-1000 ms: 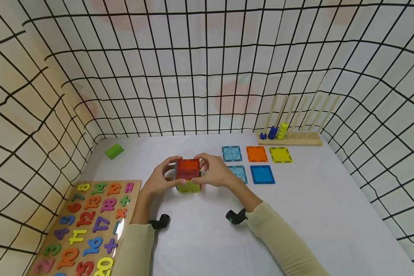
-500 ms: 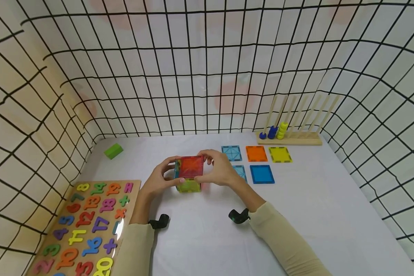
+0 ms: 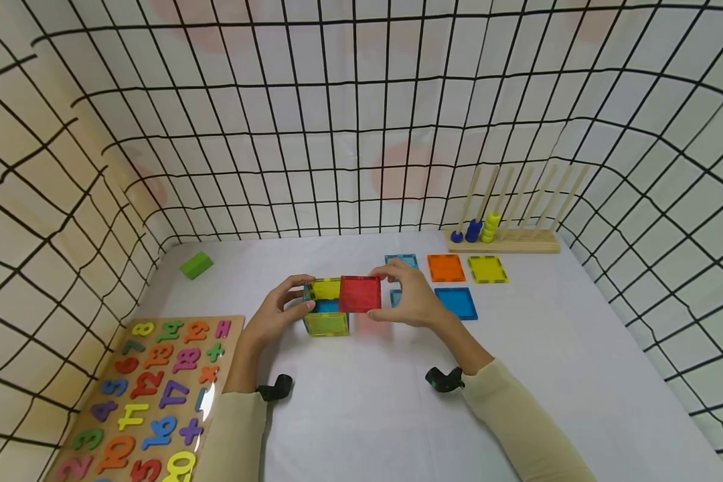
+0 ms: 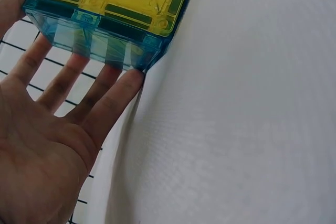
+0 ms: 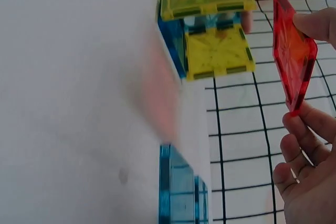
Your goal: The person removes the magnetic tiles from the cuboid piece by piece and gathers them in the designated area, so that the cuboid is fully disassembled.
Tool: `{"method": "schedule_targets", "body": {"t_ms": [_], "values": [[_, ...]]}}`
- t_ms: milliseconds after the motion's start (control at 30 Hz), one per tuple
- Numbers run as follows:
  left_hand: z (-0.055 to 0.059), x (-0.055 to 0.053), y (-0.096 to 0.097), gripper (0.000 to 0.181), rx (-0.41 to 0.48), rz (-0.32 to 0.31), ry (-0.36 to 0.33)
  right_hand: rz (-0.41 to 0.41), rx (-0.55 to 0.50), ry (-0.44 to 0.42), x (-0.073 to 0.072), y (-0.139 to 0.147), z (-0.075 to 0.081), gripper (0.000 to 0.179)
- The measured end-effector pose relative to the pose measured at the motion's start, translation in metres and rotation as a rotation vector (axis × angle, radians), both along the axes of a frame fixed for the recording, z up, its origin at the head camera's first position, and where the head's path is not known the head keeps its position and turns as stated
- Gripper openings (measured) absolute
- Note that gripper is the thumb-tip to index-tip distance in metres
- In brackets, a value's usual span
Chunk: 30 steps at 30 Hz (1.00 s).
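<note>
An open-topped box of see-through magnetic tiles [image 3: 327, 326], with yellow and blue sides and a blue floor, stands on the white tablecloth. My left hand [image 3: 274, 321] holds it at its left side, thumb near the front corner and index finger at the back. In the left wrist view the other fingers [image 4: 63, 80] lie against its blue wall. My right hand [image 3: 417, 301] pinches a red square magnetic tile [image 3: 360, 294] by its right edge, thumb on one side and fingers opposite. The tile is raised and overlaps the box's right edge in the head view; the right wrist view shows it apart from the box.
Behind my right hand lie an orange tile [image 3: 446, 268], a yellow tile [image 3: 487, 269], a blue tile [image 3: 460, 304] and two partly hidden light-blue ones. A wooden peg counter [image 3: 506, 246] stands at back right. A number board [image 3: 227, 375] and green block [image 3: 196, 266] sit left.
My right hand has lifted the red tile off the top of the box and carried it to the right, uncovering the inside. My left hand has stayed on the box.
</note>
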<state>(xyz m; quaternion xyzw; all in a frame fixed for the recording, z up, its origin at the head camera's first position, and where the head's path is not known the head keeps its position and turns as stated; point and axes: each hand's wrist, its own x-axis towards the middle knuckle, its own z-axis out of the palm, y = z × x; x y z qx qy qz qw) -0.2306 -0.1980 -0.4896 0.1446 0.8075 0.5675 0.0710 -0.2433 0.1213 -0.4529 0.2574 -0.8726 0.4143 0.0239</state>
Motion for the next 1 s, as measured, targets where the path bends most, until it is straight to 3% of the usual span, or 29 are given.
{"method": "schedule_targets", "body": {"t_ms": [433,1000], "values": [[-0.002,-0.001,-0.002,0.049,0.014,-0.007,0.006,-0.081,0.058,-0.039,0.008,0.075,0.006,0.069],[-0.004,-0.001,-0.001,0.052,0.022,0.019,-0.025,-0.205,0.201,-0.051,0.009,0.160,-0.009,0.075]]}}
